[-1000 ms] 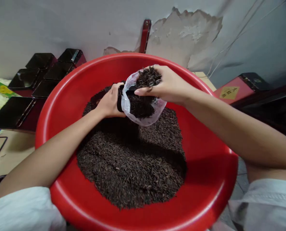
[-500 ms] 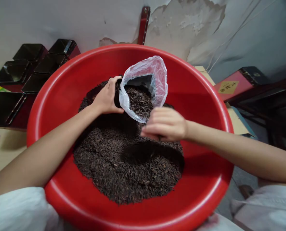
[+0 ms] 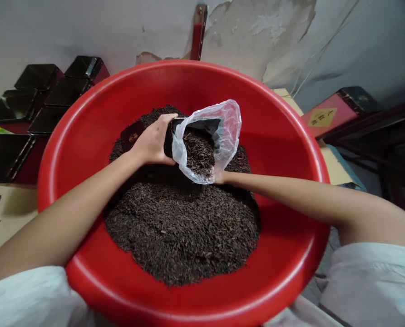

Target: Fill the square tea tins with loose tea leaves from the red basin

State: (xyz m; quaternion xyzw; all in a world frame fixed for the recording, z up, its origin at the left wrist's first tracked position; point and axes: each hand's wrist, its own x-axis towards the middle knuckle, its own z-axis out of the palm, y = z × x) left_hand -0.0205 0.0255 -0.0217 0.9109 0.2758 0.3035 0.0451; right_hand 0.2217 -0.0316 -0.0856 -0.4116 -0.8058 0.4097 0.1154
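**Red plastic basin of loose dark tea, with a bag-lined box held over the heap**

Head view: Red plastic fills most of what we see. It is a wide round basin (image 3: 277,150) in front of us, with a heap of dark, dry tea leaves (image 3: 182,231) spread across its bottom.

Above the far side of the heap we hold a dark box (image 3: 133,134), tipped so that its mouth opens toward our right. A clear plastic bag (image 3: 228,125) lines the box, billows out past its rim and is partly filled with leaves.

Our left hand (image 3: 151,145) has its grip closed round the box near its mouth, with the thumb at the edge of the bag. We judge that this pins the liner open and steadies the box. Because the box is held over the basin, anything spilled would drop back onto the heap.

Our right hand (image 3: 220,177) reaches under the sagging bag. The film hides nearly all of it, so we cannot tell whether its grip is spread or closed. It seems placed to take the bag's weight from below.

Around the basin are black glossy trays (image 3: 35,109) at far left beside a pale tabletop (image 3: 8,218). A red box with a yellow label (image 3: 327,117) sits at far right, and a grey wall with peeling paint (image 3: 274,27) is behind.
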